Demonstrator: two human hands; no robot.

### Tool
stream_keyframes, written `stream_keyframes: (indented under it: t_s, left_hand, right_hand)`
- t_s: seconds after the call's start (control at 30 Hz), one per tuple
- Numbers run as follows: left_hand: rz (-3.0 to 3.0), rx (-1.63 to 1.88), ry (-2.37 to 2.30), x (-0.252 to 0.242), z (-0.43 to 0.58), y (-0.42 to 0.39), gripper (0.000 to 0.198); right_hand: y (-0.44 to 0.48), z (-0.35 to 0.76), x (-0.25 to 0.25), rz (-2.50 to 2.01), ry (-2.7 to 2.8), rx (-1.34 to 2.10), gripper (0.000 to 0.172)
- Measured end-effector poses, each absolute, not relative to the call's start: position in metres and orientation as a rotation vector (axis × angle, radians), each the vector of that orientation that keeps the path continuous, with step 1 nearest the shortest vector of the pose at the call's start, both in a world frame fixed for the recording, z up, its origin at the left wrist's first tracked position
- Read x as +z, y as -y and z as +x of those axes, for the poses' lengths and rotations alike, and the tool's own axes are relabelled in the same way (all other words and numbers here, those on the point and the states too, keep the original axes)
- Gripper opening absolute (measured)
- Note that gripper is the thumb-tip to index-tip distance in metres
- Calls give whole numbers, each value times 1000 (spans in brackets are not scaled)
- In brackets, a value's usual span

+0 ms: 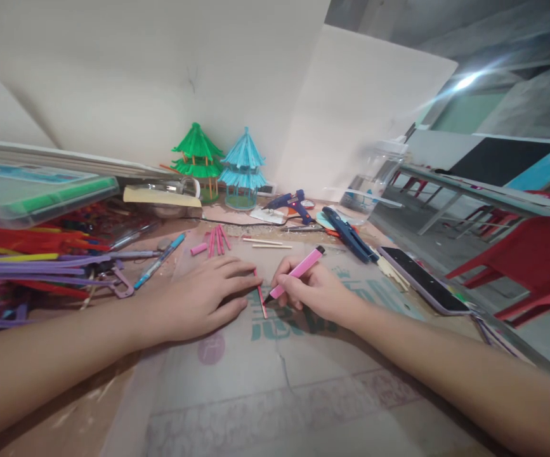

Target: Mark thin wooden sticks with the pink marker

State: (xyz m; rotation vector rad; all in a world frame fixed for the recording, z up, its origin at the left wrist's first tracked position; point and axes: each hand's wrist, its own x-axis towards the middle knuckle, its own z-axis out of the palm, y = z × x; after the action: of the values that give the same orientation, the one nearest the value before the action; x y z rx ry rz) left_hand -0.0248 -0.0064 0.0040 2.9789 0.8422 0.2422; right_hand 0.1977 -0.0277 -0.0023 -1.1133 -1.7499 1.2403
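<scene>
A pink marker [300, 270] is gripped in my right hand [320, 292], its dark tip on a thin stick [261, 297]. Most of that stick is coloured pink; its near end is pale. My left hand [208, 293] lies palm down with fingers stretched out, fingertips touching the stick's far part. Beyond it rest a pink marker cap [198, 249] and several pink sticks [219, 240]. Two plain pale sticks [271, 246] lie behind the marker. Under both hands spreads a printed plastic sheet [217, 393].
Green [197, 152] and blue [243, 170] pagoda models stand at the back, beside a glue gun [294, 204]. A blue cutter [348, 235] and a phone [422, 279] lie right. Pipe cleaners [27, 266], a blue pen [160, 260] and a plastic case [41, 190] sit left.
</scene>
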Motion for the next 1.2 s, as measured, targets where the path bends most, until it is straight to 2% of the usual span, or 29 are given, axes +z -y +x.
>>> stream_keyframes:
  t_s: [0.6, 0.93, 1.2]
  left_hand:
    - [2959, 282, -839, 2, -26, 5, 40]
    - [2969, 266, -851, 2, -26, 6, 42]
    - [2974, 287, -800, 4, -24, 5, 42]
  right_hand:
    - [29, 200, -3, -1078, 1793, 1348, 10]
    - [28, 200, -3, -1087, 1805, 1308, 14]
    - [26, 199, -5, -1132, 1758, 1136, 14]
